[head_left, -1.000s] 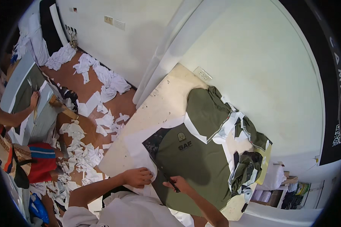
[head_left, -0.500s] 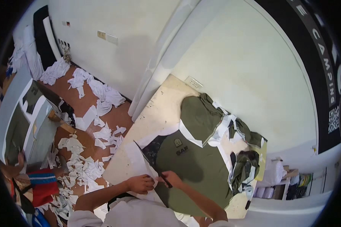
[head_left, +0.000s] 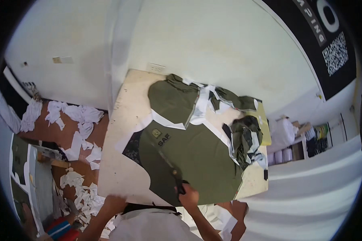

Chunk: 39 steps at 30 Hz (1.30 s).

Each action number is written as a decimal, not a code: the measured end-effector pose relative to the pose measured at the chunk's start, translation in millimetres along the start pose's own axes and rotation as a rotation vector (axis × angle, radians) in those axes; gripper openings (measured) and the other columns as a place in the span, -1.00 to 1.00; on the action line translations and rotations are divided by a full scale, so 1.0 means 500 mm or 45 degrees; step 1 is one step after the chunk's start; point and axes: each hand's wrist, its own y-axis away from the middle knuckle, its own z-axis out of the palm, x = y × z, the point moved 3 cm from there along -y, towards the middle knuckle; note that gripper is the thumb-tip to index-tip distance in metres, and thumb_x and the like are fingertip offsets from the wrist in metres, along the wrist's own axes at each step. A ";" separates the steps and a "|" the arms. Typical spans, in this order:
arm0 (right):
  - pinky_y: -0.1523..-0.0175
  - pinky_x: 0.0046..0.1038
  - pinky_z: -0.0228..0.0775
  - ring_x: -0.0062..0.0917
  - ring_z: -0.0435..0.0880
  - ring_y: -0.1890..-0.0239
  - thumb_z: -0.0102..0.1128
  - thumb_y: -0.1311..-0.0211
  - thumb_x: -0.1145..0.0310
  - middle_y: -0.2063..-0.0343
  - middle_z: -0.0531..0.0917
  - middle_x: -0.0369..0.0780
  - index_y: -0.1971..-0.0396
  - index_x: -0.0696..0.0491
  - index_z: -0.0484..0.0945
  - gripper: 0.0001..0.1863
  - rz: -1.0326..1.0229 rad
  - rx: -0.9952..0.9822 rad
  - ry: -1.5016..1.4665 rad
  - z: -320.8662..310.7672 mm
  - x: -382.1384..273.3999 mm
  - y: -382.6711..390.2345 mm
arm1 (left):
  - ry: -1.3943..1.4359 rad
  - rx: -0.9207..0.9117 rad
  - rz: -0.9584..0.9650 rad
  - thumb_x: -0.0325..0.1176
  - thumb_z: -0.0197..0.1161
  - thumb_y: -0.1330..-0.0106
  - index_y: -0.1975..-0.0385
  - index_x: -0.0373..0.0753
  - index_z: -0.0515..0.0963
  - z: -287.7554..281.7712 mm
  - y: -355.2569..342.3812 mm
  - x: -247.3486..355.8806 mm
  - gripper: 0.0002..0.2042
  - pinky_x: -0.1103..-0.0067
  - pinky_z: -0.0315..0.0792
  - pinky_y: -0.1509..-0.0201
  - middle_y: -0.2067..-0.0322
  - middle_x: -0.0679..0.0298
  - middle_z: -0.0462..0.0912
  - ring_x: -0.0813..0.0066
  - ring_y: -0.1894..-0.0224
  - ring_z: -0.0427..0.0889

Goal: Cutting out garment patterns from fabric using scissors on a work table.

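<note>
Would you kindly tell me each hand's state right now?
Left hand: blurred, near the table; open or closed cannot be told.
Right hand: closed, holding dark-handled scissors.

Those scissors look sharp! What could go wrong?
The long, dark metal scissors in the right hand are over the large olive-green cloth piece, so they might nick it by mistake. Also, someone might slip on the crumpled white scraps littering the reddish-brown floor.

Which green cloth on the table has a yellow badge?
The big flat cloth nearest the right hand. Its badge is at its upper left; the smaller cloth behind and crumpled cloth at right show none.
</note>
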 end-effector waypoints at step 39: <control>0.30 -0.57 0.34 -0.69 0.45 0.44 0.42 -0.16 0.25 0.53 0.53 -0.34 0.29 0.16 0.53 -0.68 0.598 -0.460 -1.030 0.015 0.193 0.187 | 0.846 0.955 -0.230 -0.34 0.40 -0.18 0.04 -0.28 0.46 0.016 -0.038 0.025 -0.62 0.37 0.43 -0.01 0.12 0.12 0.51 0.20 0.04 0.52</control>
